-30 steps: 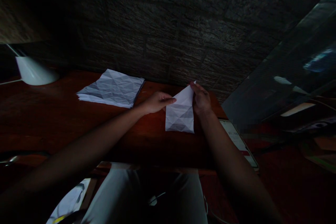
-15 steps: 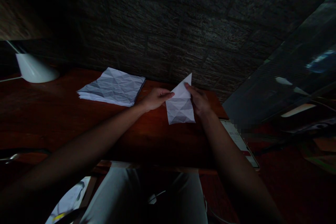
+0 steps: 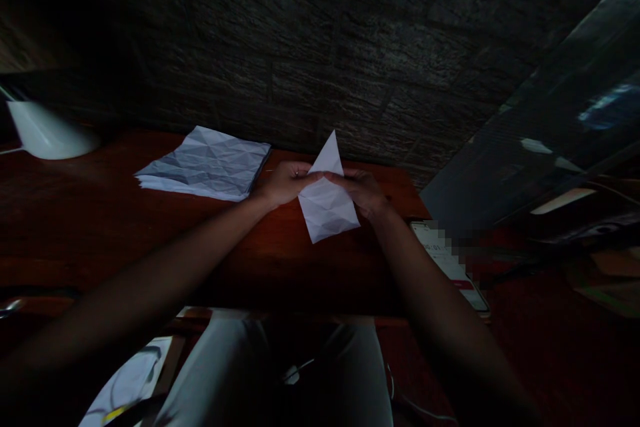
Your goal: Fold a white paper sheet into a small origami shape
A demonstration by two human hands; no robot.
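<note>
A folded sheet of white paper (image 3: pixel 330 207) is held above the table between both hands. Its upper end comes to a sharp point and its lower part is creased, with a straight edge. My left hand (image 3: pixel 286 185) is closed on the left side, thumb lying across the front. From the right, my right hand (image 3: pixel 364 191) pinches the paper, its thumb close to the left one near the middle. The fingers behind the paper are hidden. Left of the hands lies a stack of creased paper sheets (image 3: pixel 205 163).
A dark brick wall (image 3: pixel 320 47) rises behind the wooden table (image 3: pixel 75 213). A white lamp base (image 3: pixel 50 133) stands at the far left. By my right forearm, a lit phone (image 3: pixel 450 267) lies at the table's right end, near a grey panel (image 3: pixel 500 153).
The folded paper has shifted left and turned, its tip moving left. My right thumb has come down from near the tip to the middle, beside my left thumb.
</note>
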